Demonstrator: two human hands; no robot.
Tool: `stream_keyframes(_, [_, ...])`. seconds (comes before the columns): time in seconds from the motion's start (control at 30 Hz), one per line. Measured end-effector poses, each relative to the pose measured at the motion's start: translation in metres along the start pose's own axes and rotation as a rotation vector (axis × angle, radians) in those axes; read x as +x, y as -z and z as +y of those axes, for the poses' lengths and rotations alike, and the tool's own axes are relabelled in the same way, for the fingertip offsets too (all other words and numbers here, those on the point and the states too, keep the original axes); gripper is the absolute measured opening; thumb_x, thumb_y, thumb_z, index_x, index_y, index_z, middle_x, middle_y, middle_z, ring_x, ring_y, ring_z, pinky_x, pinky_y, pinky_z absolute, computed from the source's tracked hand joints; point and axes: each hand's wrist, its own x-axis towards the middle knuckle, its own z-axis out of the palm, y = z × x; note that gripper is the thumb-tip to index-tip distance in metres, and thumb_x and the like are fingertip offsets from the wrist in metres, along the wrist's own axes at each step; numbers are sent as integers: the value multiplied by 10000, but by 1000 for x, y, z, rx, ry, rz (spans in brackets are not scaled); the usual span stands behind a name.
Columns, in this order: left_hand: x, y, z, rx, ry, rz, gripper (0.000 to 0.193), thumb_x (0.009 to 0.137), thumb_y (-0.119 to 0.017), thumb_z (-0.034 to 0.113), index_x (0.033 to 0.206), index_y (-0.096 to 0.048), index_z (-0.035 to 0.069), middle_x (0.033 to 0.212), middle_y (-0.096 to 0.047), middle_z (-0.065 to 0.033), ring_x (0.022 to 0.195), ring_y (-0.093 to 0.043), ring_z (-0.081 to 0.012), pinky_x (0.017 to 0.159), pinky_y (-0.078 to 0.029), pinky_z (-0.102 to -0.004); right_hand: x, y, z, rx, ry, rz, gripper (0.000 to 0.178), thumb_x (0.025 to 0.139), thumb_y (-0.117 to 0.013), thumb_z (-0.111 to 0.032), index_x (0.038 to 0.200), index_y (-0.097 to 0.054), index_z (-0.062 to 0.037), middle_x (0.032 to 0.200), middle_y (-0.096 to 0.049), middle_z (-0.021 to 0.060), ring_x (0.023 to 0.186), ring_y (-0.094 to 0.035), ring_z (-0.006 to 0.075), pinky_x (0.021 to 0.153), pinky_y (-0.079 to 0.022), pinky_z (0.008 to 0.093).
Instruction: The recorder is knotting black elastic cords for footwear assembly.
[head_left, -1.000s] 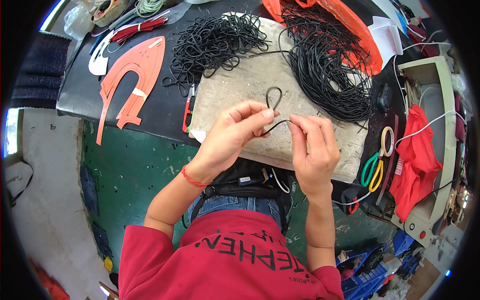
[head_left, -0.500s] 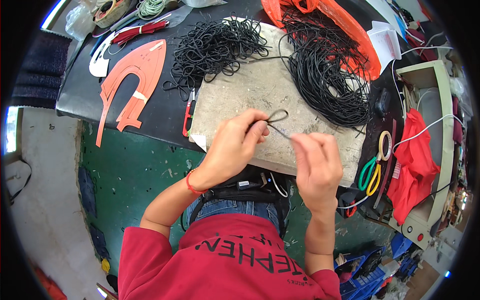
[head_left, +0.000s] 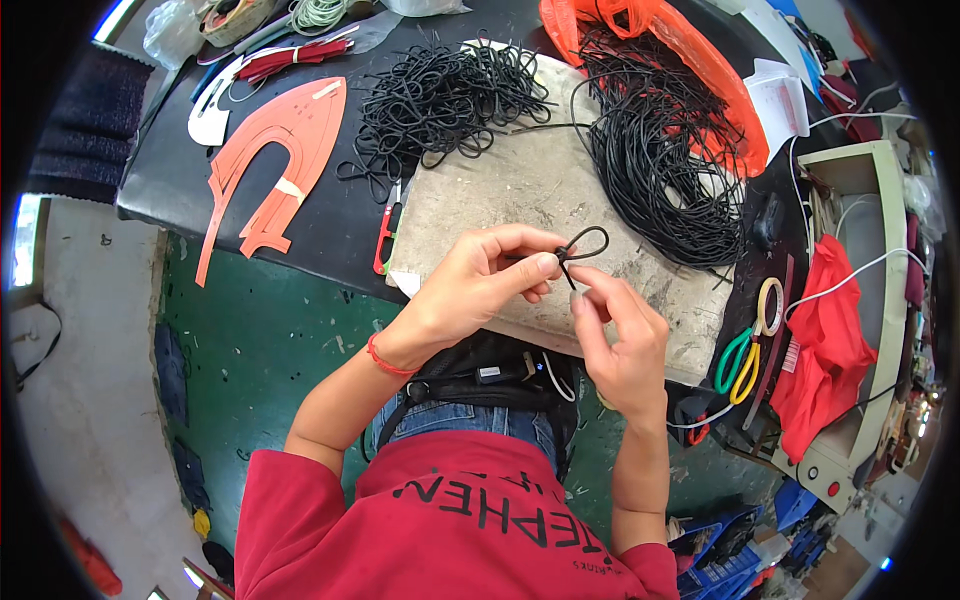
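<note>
A thin black cord is bent into a small loop above the pale worn board. My left hand pinches it at the crossing below the loop, thumb against forefinger. Just to the right, my right hand grips the cord's short lower end between thumb and fingertips. On the board's far left lies a tangled heap of looped black cords. A bundle of long, mostly straight black cords spreads over its right side, partly on an orange plastic bag.
Orange pattern pieces lie on the black table at left, near a red-handled cutter. Scissors with green and yellow handles and a tape roll are at right. Red cloth hangs over a beige metal frame.
My right hand has moved slightly left and down, closer to my left hand. The cord's loop is now larger and points up to the right, and the length between my hands is shorter.
</note>
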Motion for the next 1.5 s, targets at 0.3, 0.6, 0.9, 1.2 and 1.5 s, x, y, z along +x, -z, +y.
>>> stream_keyframes(0.3, [-4,-9,-4,-8,-66,131,193,842,-590,61,1014,-592,-28,865,-615,-50,791,-581,-98,714,-473,-220,-3,-10,6,705,-304,-9,155,861,-578,-72,988,-603,14,818,-633,45,717,-589,76,572,-472,198])
stream_keyframes(0.6, [-6,-22,-16,154,-264,266,206,789,-621,-16,983,-551,-23,949,-604,-77,855,-581,-113,745,-480,-234,3,-35,0,514,-355,357,123,803,-658,-88,769,-567,-13,648,-585,-4,561,-510,22,501,-393,166])
stream_keyframes(0.9, [-13,-14,-4,627,-351,187,295,756,-611,-12,1027,-496,-5,878,-645,-81,803,-624,-134,734,-490,-252,9,-17,22,137,-60,98,221,758,-692,-147,891,-600,3,797,-540,26,803,-494,87,666,-397,226])
stream_keyframes(1.2, [-13,-12,11,496,-31,-45,225,746,-675,69,938,-617,-32,858,-653,-89,774,-618,-124,705,-492,-248,5,-34,17,655,-291,289,115,849,-613,-125,857,-549,-29,757,-525,-21,677,-450,40,621,-386,188])
stream_keyframes(1.5, [-15,-2,12,462,19,-115,203,788,-666,112,933,-617,-21,838,-637,-52,781,-575,-79,684,-477,-234,7,-26,20,813,-432,187,197,853,-617,-195,767,-538,-36,675,-502,-47,611,-406,16,543,-332,177])
